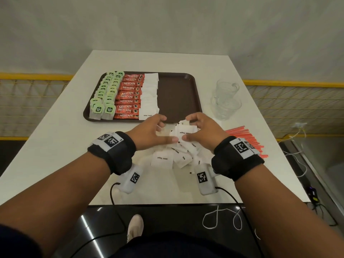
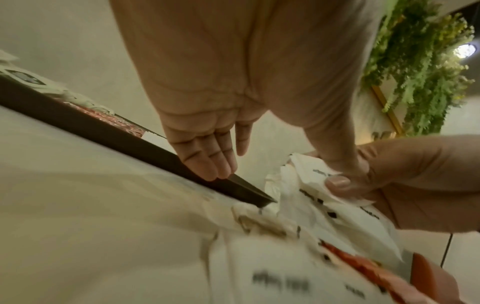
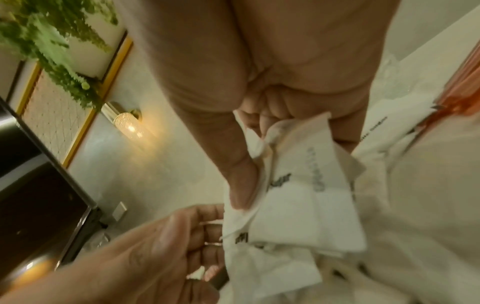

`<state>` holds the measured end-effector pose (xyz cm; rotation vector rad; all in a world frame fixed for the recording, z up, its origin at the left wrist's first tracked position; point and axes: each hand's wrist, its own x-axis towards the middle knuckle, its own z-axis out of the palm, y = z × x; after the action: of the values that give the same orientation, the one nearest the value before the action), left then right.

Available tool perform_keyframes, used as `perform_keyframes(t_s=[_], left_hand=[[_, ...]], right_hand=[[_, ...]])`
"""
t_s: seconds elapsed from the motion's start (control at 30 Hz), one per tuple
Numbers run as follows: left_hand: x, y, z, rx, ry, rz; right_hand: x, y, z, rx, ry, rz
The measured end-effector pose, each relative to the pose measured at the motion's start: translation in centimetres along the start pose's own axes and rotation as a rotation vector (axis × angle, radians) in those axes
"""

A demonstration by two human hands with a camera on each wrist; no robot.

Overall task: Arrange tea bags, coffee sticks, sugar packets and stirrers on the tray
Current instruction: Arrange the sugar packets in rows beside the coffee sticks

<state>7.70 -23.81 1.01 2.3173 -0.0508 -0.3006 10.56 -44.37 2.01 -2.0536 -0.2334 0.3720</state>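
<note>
A brown tray (image 1: 178,94) carries green tea bags (image 1: 104,95) on its left, red coffee sticks (image 1: 128,97) beside them, then a column of white sugar packets (image 1: 149,95); its right half is bare. In front of the tray lies a loose pile of sugar packets (image 1: 173,155). My right hand (image 1: 186,128) pinches a small stack of sugar packets (image 3: 298,205) between thumb and fingers above the pile. My left hand (image 1: 167,131) has straight fingers (image 2: 207,162) near the tray's rim (image 2: 116,133), and its thumb touches the stack. Red stirrers (image 1: 245,138) lie on the table to the right.
Two clear glass cups (image 1: 226,101) stand right of the tray. Two white camera units (image 1: 132,179) with black cables sit under my wrists near the white table's (image 1: 55,146) front edge. A yellow railing runs along both sides.
</note>
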Motion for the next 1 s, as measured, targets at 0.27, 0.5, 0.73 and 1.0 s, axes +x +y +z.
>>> perform_keyframes(t_s=[0.27,0.5,0.73,1.0], left_hand=[[1.0,1.9,-1.0,-0.72,-0.135,-0.109],[2.2,2.4,-2.5,-1.094,-0.175,-0.094],[4.7,0.4,-5.6,-1.09,-0.122,-0.049],[7.9,-0.8,-10.4,-0.881,-0.097,-0.05]], right_hand=[[1.1,-3.7,-0.8,0.369,-0.015,-0.035],[3.5,-5.1,1.1,0.387,0.097,-0.064],[7.2,-7.0,2.3,0.085,0.187,-0.168],[12.6,-11.2,1.2,-0.481,0.074,-0.351]])
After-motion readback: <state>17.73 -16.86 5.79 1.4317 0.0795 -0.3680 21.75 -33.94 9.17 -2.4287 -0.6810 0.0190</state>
